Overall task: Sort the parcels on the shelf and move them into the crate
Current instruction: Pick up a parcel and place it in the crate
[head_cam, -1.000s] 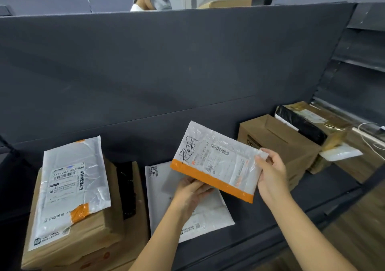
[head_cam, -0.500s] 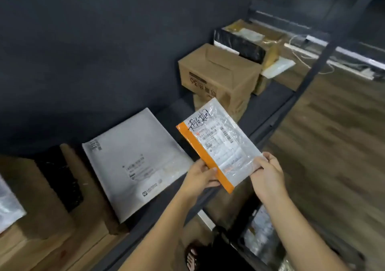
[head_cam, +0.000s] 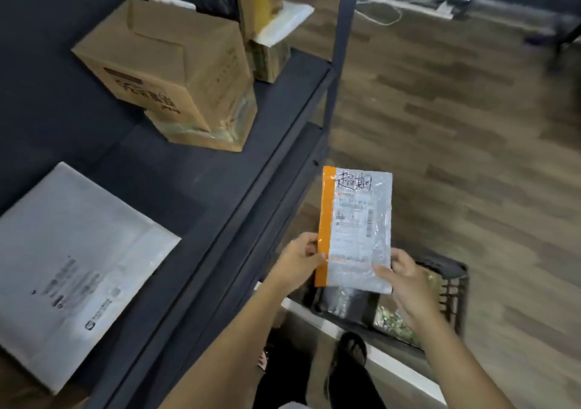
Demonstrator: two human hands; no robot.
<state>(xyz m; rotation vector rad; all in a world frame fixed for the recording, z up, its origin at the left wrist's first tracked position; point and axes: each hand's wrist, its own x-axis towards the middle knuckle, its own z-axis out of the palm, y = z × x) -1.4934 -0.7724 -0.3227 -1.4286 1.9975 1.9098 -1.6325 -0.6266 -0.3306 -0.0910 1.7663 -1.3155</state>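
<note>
the left hand is pinching the orange-edged parcel along its orange strip, thumb on top. the right hand is gripping the lower right corner, its fingers curling round the parcel's edge. the parcel is hanging in the air just off the front of the shelf, above the black crate sitting on the wooden floor. a grey mailer and a cardboard box are lying on the shelf, well apart.
</note>
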